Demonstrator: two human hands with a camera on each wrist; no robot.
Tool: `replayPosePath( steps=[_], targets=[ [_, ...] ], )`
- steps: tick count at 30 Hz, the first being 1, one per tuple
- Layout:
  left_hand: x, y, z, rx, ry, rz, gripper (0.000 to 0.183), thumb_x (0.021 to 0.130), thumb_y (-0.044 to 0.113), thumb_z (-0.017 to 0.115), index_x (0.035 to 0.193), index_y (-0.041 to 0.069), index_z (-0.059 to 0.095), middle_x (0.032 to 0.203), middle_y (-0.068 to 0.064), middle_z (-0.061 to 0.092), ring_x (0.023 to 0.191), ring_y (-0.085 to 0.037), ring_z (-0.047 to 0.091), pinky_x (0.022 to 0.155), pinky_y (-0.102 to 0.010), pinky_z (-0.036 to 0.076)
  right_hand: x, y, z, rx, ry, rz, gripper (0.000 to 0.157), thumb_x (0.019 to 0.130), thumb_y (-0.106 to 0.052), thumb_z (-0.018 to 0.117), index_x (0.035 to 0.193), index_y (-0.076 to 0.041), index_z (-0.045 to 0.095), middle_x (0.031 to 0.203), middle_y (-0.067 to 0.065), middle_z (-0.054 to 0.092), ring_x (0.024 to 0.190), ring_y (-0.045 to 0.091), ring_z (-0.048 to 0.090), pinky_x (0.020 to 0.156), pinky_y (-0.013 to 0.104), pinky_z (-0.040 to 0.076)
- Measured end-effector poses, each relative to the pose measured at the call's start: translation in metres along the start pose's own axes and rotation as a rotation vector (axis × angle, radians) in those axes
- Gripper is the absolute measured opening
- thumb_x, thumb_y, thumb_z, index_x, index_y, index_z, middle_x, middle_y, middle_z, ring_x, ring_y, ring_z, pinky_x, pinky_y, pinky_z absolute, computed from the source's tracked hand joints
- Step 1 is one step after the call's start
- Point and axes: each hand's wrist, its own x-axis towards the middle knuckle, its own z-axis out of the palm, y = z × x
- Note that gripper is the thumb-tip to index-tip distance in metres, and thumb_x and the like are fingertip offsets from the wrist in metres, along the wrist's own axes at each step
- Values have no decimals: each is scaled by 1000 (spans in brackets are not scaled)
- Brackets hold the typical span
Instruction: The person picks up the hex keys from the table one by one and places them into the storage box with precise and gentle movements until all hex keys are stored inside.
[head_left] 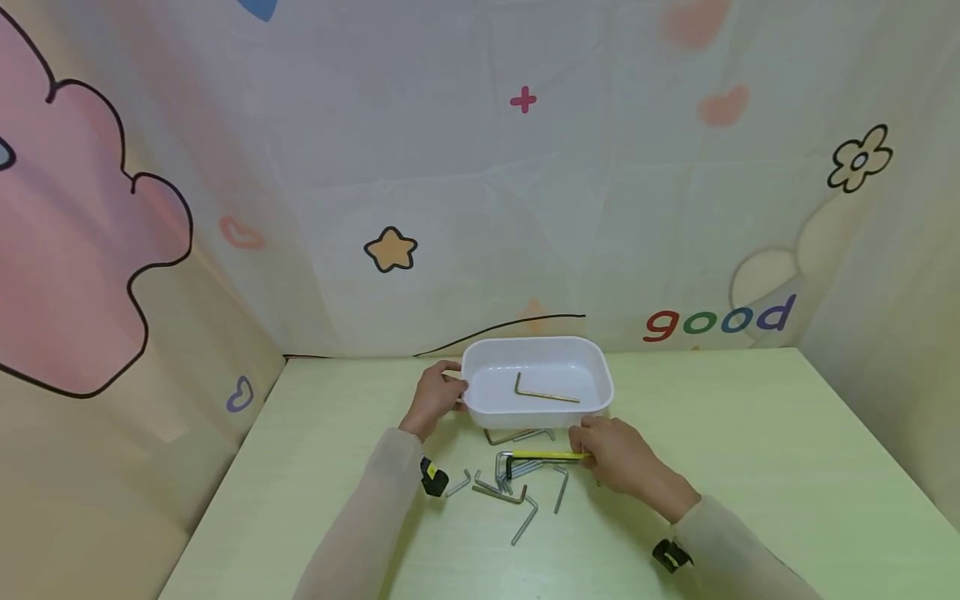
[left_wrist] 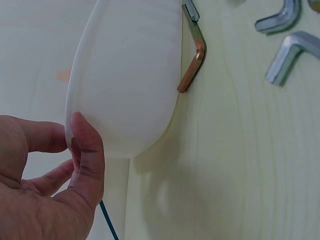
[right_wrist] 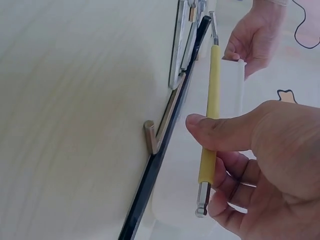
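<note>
My left hand (head_left: 433,398) grips the left rim of a white plastic tub (head_left: 480,415), thumb on the near side in the left wrist view. Inside the tub lies one brass-coloured hex key (head_left: 549,397). With thumb and fingers, my right hand (head_left: 617,454) pinches a hex key with a yellow sleeve (right_wrist: 213,95), just in front of the tub. Its ball end sticks out past the fingers in the right wrist view. Alongside it runs a long black hex key (right_wrist: 142,195). Several silver hex keys (head_left: 525,521) lie loose on the table in front of the tub.
The light wooden table (head_left: 750,467) meets a printed cloth backdrop (head_left: 487,208) behind the tub. A copper-coloured hex key (left_wrist: 195,57) lies close along the tub's base. Black straps (head_left: 432,477) sit around both wrists.
</note>
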Motion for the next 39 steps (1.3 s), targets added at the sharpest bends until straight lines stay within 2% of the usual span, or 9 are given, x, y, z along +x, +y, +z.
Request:
replayPosePath(
  steps=[6, 10, 15, 20, 28, 39],
  targets=[
    [1, -2, 0, 1, 4, 11, 38, 93, 7, 59, 130, 1, 54, 104, -19, 64, 72, -19, 67, 61, -25, 58, -2, -4, -5, 16, -1, -15, 34, 72, 3, 81, 78, -15, 53, 80, -4, 52, 70, 11, 43, 58, 20, 36],
    [0, -2, 0, 4, 8, 12, 39, 93, 7, 59, 131, 1, 53, 104, -19, 64, 75, -21, 68, 61, -24, 58, -2, -6, -8, -4, 26, -25, 33, 71, 2, 83, 79, -15, 55, 82, -4, 54, 72, 12, 44, 58, 21, 38],
    [1, -1, 0, 9, 8, 6, 39, 93, 7, 59, 132, 2, 53, 104, -18, 63, 84, -28, 69, 60, -23, 58, -1, -8, -12, -69, 69, -26, 33, 69, -4, 86, 80, -19, 60, 78, -7, 56, 74, 12, 51, 68, 27, 40],
    [2, -2, 0, 6, 5, 20, 39, 93, 7, 59, 131, 1, 53, 102, -18, 63, 82, -26, 69, 61, -25, 58, -1, -9, -16, -121, 132, -36, 34, 68, -5, 87, 79, -21, 59, 76, -8, 56, 76, 14, 56, 74, 33, 38],
    [0, 1, 0, 5, 3, 29, 39, 92, 7, 59, 131, 2, 55, 99, -16, 63, 75, -19, 66, 63, -26, 59, -1, -9, -19, -144, 182, -32, 34, 68, -4, 86, 81, -19, 58, 79, -5, 59, 79, 18, 58, 77, 35, 40],
    [-2, 2, 1, 18, 7, 22, 40, 93, 6, 59, 132, 1, 54, 102, -19, 64, 80, -24, 68, 61, -25, 58, 6, -7, -27, -143, 245, -34, 32, 68, -5, 88, 84, -17, 62, 80, -2, 58, 81, 21, 60, 77, 37, 42]
  ],
)
